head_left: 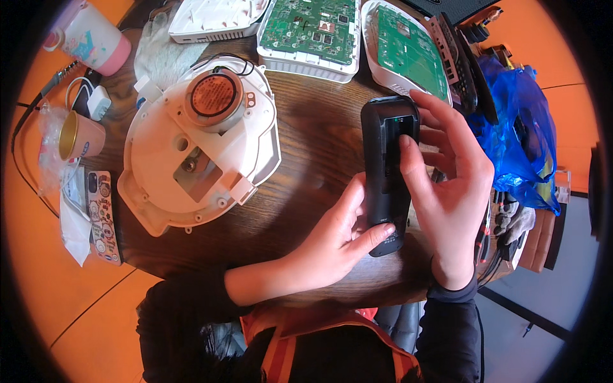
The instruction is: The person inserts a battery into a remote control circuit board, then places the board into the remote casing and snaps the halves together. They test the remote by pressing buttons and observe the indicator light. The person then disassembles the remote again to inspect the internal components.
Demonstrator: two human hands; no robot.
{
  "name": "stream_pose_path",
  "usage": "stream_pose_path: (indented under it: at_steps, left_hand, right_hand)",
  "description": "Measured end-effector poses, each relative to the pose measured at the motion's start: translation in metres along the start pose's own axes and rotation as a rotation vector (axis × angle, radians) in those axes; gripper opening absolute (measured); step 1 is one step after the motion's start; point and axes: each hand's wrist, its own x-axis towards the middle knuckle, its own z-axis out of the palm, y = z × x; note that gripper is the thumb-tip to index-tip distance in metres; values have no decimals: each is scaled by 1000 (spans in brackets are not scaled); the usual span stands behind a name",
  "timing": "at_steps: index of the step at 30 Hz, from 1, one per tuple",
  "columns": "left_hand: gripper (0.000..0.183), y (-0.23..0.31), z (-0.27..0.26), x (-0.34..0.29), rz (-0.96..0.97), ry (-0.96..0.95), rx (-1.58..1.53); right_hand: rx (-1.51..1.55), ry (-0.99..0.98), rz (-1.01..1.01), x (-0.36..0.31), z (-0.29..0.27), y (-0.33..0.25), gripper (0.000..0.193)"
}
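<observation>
A black remote control (387, 166) lies lengthwise on the dark wooden table (313, 147), its back facing up with the battery bay open. My left hand (338, 233) grips its near end, thumb along the left edge and index finger across the bottom. My right hand (447, 185) holds its right side, with the thumb pressed into the open bay and the fingers spread around the far end.
A round white appliance base (198, 147) with an orange motor lies to the left. Open white cases with green circuit boards (313, 29) line the far edge. A blue plastic bag (520, 137) sits right. A cup (76, 135), phone (102, 214) and pink bottle (89, 35) are at left.
</observation>
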Motion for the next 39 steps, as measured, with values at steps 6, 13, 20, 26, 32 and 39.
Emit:
stream_pose_path:
  at_steps: [6,13,20,26,32,39]
  left_hand:
    - [63,3,-1,-1,-105,-10,17]
    - [59,6,2,-3,-125,-40,-17]
    - [56,9,2,-3,-122,-61,-32]
    - [55,6,1,-3,-75,-68,26]
    - [49,0,3,-2,64,-25,81]
    - [49,4,4,-5,-36,-27,28]
  right_hand:
    - [-234,122,-195,2,5,2,32]
    - [-360,233,-234,-4,10,3,31]
    - [-387,256,-241,-5,12,2,31]
    - [-412,247,-263,-6,10,3,30]
    - [-367,207,-242,-5,7,2,28]
    - [147,76,-26,-4,-6,1,26]
